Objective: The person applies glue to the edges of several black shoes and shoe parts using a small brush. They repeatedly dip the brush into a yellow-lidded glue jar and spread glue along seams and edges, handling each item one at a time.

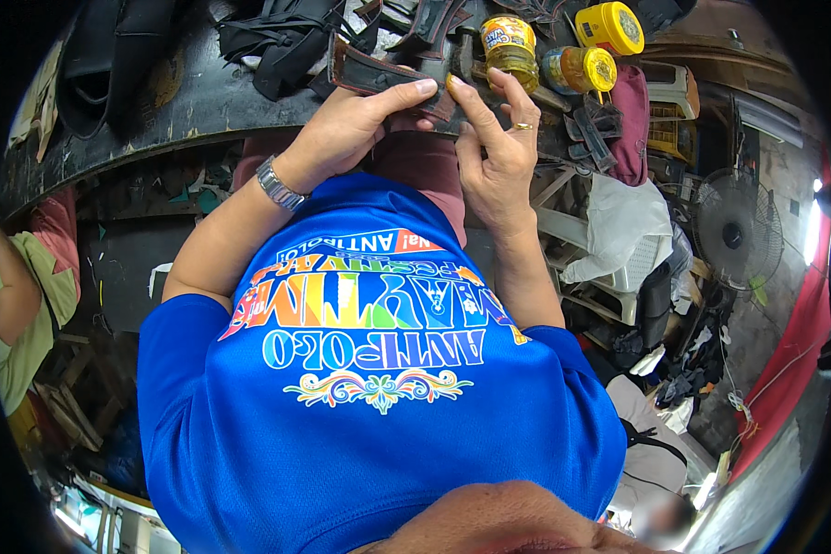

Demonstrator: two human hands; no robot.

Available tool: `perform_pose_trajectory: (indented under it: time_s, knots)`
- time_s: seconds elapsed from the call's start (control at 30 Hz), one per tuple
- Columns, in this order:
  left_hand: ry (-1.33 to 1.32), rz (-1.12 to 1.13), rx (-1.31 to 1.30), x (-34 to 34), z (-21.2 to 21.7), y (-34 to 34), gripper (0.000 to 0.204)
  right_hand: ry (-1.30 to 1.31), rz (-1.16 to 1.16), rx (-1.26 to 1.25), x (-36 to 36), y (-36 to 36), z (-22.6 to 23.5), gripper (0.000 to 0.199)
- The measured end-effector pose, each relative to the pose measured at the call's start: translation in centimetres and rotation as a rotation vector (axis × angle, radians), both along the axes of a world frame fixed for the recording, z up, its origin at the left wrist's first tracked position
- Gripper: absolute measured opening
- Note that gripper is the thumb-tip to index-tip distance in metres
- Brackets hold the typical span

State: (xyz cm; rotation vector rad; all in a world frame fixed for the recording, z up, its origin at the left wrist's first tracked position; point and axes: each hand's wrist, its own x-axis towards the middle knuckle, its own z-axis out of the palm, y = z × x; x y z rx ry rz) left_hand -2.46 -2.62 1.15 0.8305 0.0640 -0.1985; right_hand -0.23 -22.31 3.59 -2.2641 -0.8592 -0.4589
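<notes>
My left hand (pixel 346 129), with a metal watch on its wrist, is closed on a dark strip of leather-like material (pixel 371 76) with reddish-brown edges. Its thumb lies on top, and the other fingers are partly hidden beneath. At the strip's right end is my right hand (pixel 499 152), wearing a ring. Its fingers are apart, and the index fingertip touches or nearly touches the strip. Beyond the strip, similar dark pieces (pixel 431 26) lie on the black worktable (pixel 189 103). A yellow-labelled jar (pixel 509 54) stands just past my right fingers.
Black strappy pieces (pixel 282 42) are heaped at the table's back left. Another jar (pixel 577 70) and a yellow tub (pixel 609 30) lie toward the right. A white plastic chair (pixel 609 263) and a fan (pixel 737 222) stand right of me. Another person's arm (pixel 14 286) shows at left.
</notes>
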Motion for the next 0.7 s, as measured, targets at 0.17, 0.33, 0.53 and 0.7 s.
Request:
perform_pose_trajectory:
  time_s: [0.17,0.33,0.53,0.7]
  knots:
    - [0.025,-0.015,-0.112,0.3,-0.4,0.3,0.026,-0.044,0.060,-0.006,0.4,-0.4,-0.3,0.062]
    - [0.059,0.092,0.014,0.6,-0.3,0.4,0.021,-0.198,0.133,-0.112,0.4,-0.9,0.1,0.056]
    - [-0.043,0.052,0.098,1.5,-0.2,1.0,0.033,-0.083,0.173,-0.014,-0.1,-1.1,1.3,0.053]
    - [-0.053,0.055,0.110,1.3,-0.8,0.6,0.033,-0.217,-0.003,-0.165,0.8,-0.5,0.8,0.056]
